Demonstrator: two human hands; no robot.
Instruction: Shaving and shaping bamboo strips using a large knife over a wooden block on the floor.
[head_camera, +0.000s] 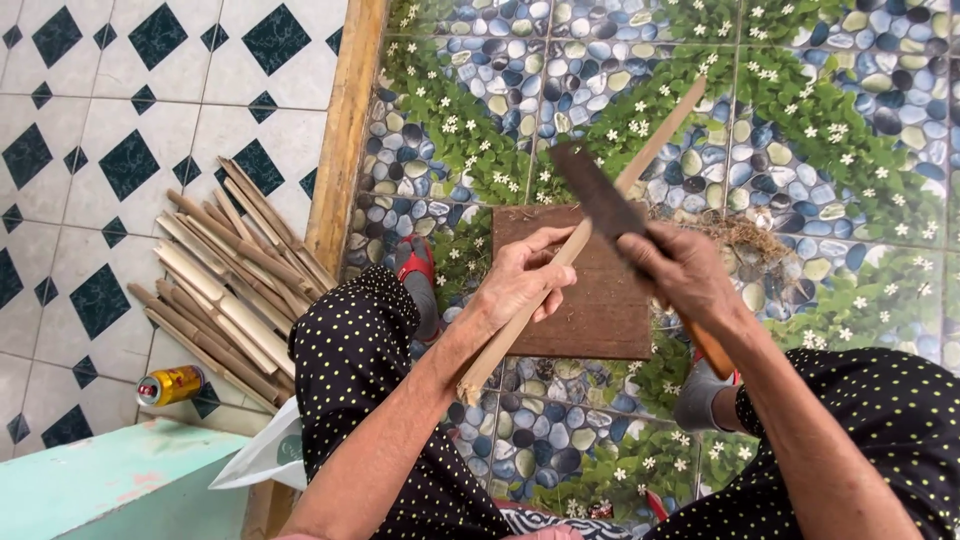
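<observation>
**Blade on a bamboo strip**

At the left of the frame, a pile of sticks (225, 280) lies on the floor, with a can (170, 384) below it. At centre, the left hand (520, 280) is closed around a long bamboo strip (580, 240) running diagonally over a brown board (590, 310). Right of it, the right hand (685, 270) grips a cleaver (600, 200), its blade touching the strip.

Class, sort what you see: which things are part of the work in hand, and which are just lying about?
In use: left hand, long pale bamboo strip, right hand, dark broad-bladed knife, brown wooden board.

Lying about: yellow drinks can, pile of split bamboo sticks, turquoise box.
</observation>
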